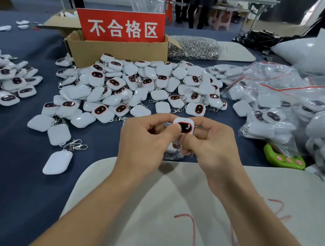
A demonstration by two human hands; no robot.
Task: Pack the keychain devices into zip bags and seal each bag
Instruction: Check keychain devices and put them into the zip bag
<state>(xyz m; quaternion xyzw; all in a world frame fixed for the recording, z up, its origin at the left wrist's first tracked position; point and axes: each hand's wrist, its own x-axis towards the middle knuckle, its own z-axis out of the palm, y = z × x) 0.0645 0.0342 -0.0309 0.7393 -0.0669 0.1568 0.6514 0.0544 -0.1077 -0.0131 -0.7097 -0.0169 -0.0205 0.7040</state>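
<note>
1. Tablecloth [1, 165] in dark blue is spreading under everything, with a white mat [167, 214] lying nearest me.
2. Loose keychain devices [141, 88] are lying heaped at the centre, just in front of a cardboard box [114, 54] that is carrying a red sign [121, 27] on the far side.
3. Filled zip bags [280, 108] are piling up on the right.
4. My left hand [145, 141] and right hand [211, 146] are meeting above the mat's far edge, fingers curled. Both are pinching a single device [184, 126], its dark screen facing me.
5. Clear plastic [171, 154] is showing just beneath my fingers; I cannot tell whether it is wrapping the device.
</note>
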